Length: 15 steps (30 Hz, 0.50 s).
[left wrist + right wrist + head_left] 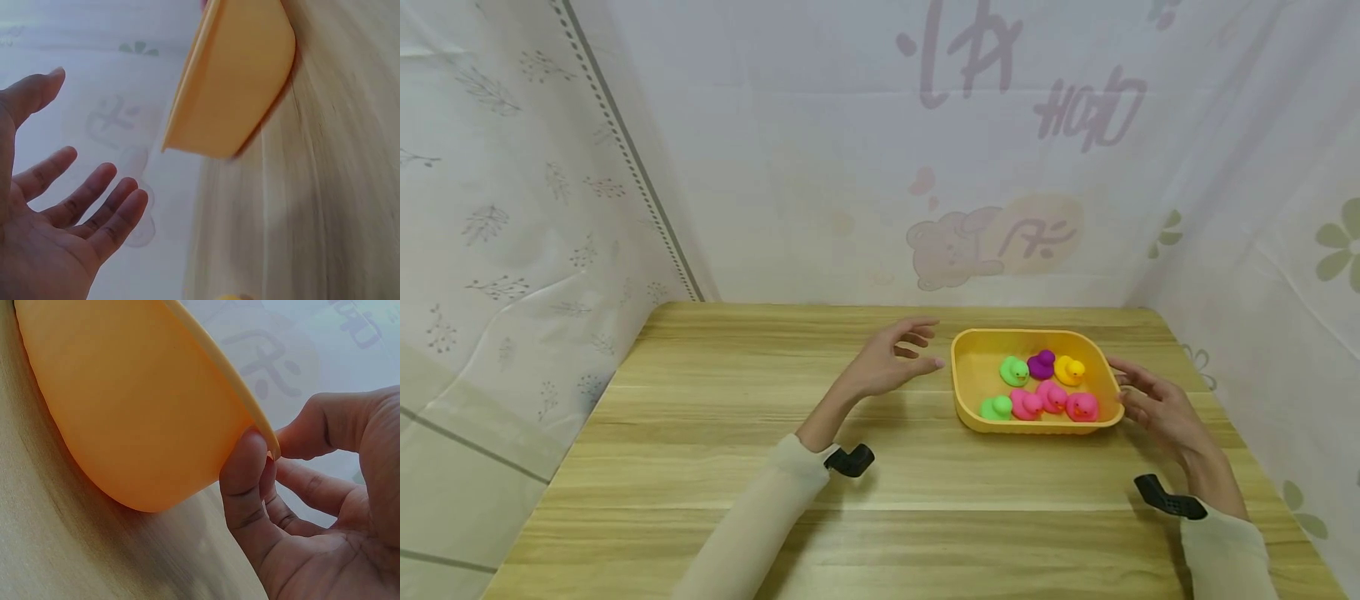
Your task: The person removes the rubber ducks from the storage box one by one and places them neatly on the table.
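Observation:
A yellow-orange plastic basin (973, 367) stands on the table towards the right in the head view. Inside it lie several small toy ducks: green (1014, 372), purple (1041, 364), yellow (1070, 370) and pink (1082, 407). My right hand (1165, 412) is at the basin's right end. Seen from the right wrist, the fingers (245, 456) and thumb grip the basin's rim (240, 390). To the left of the basin my left hand (887, 364) hovers apart from it, holding nothing. Its fingers (119, 215) are spread and relaxed in the left wrist view.
The wood-grain table (715, 400) carries the basin. Printed white curtains (820, 167) hang behind the table and along both sides. A small yellow thing (231, 297) shows at the bottom edge of the left wrist view, too cut off to identify.

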Tool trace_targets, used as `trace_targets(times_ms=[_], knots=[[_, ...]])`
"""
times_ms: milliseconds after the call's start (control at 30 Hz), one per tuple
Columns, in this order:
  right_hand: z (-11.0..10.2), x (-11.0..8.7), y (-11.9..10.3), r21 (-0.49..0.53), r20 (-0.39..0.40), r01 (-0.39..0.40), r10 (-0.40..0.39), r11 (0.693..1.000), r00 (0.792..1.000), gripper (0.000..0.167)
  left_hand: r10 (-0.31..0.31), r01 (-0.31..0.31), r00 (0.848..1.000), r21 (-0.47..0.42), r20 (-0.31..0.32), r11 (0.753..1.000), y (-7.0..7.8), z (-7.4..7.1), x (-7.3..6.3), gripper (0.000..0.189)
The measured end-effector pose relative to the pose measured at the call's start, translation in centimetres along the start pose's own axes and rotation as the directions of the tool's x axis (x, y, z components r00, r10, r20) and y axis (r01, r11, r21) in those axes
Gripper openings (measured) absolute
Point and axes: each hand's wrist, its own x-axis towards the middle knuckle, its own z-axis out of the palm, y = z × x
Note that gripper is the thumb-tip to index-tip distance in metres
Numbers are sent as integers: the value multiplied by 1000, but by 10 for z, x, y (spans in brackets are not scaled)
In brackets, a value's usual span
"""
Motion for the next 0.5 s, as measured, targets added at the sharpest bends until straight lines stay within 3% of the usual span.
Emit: trace_targets(times_ms=[233,500], knots=[[0,0,-1,-20,-1,-2,2,1000,1000,56,-2,2,996,4,89,1000,8,8,13,65],[1,-1,-2,-43,-3,-2,2,999,1000,56,24,-24,979,-5,201,1000,12,20,26,61]])
